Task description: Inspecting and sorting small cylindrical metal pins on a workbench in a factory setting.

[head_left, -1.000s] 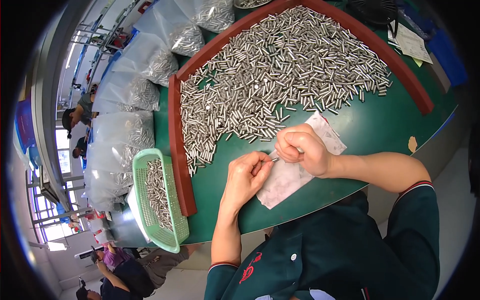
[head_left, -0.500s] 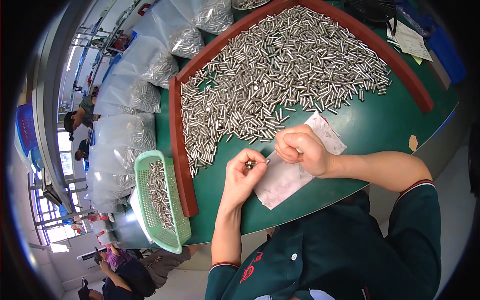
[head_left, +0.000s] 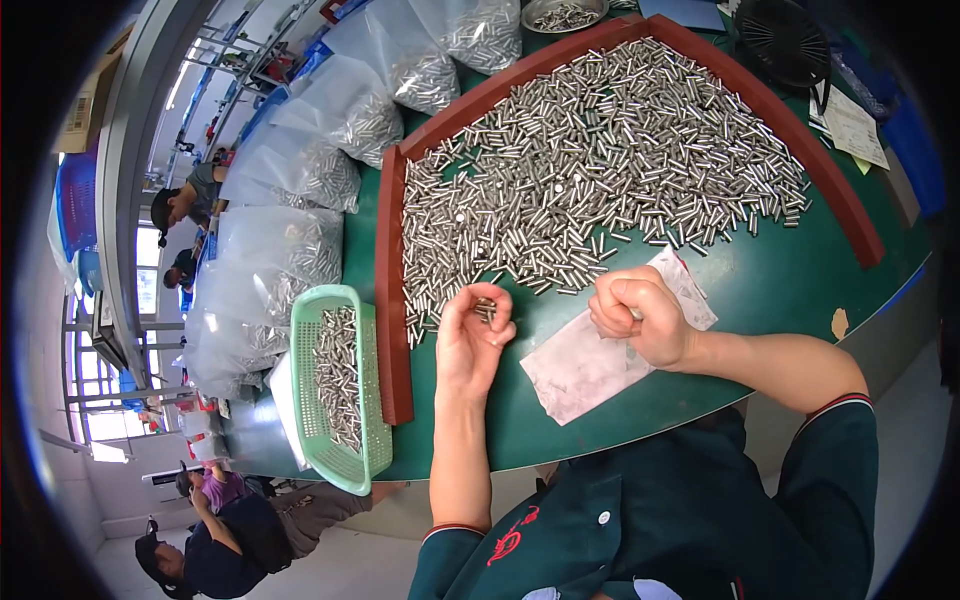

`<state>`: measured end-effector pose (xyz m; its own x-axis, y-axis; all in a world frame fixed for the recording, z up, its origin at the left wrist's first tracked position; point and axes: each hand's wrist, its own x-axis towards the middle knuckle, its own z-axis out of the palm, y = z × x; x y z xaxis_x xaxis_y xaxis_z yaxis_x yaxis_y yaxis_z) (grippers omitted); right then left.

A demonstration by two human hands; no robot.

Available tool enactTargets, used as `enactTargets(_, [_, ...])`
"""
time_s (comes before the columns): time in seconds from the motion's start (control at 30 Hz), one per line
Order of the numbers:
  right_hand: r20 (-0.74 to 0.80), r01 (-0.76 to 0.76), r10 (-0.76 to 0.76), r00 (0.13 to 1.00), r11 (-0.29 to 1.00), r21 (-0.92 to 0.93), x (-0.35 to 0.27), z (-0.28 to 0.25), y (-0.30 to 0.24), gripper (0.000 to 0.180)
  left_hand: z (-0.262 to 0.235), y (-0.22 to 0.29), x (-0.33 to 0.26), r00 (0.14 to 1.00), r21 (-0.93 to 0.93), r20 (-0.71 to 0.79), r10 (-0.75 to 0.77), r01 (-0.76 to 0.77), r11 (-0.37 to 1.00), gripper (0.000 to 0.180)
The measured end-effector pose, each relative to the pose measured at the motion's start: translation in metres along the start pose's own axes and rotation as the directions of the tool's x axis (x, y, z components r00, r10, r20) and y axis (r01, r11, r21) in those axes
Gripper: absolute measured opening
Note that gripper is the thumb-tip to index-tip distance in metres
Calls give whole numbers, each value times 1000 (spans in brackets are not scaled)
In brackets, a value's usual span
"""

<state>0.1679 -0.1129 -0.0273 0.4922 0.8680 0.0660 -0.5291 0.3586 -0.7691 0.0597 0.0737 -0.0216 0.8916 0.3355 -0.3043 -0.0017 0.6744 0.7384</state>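
A wide heap of small metal pins [head_left: 600, 150] covers the green table [head_left: 470, 430] inside a dark red frame. My left hand [head_left: 470, 345] is at the near left edge of the heap, its fingers curled around a few metal pins, thumb held apart from the fingertips. To its right, my right hand [head_left: 645, 318] is closed in a fist; what it holds is hidden. A stained pale cloth [head_left: 585, 372] lies on the table beneath and beside the right hand.
A green plastic basket [head_left: 378, 440] of pins stands left of the frame's red rail [head_left: 392, 330]. Clear bags of pins [head_left: 315, 245] line the table's left side. A metal bowl [head_left: 545, 28], black fan [head_left: 785, 45] and papers [head_left: 850, 130] sit at the back. Other people [head_left: 230, 530] are at left.
My left hand has drawn away leftward from the right hand, and its thumb and forefinger have parted. The right fist stays over the cloth. The whole view has shifted a little.
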Motion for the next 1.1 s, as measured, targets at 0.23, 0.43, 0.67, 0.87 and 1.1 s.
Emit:
enactTargets(0.23, [12, 2, -2, 1000, 1000, 18, 2, 2, -1, 30, -2, -5, 14, 782, 985, -24, 623, -89, 150, 14])
enactTargets(0.43, [10, 17, -17, 1000, 1000, 20, 2, 0, 0, 30, 4, -12, 20, 830, 937, 234, 507, -53, -346, 9])
enactTargets(0.67, [-5, 4, -4, 1000, 1000, -4, 1, 0, -1, 32, -10, 10, 8, 992, 193, -54, 112, -100, 976, 8])
enactTargets(0.87, [-8, -15, 16, 1000, 999, 39, 1, 4, -3, 29, -15, 8, 4, 999, -127, 43, -30, 35, 991, 9])
enactTargets(1.1, [-18, -27, 28, 999, 999, 39, 1, 3, -3, 29, -11, 8, 1, 997, -118, 5, -71, 71, 990, 6])
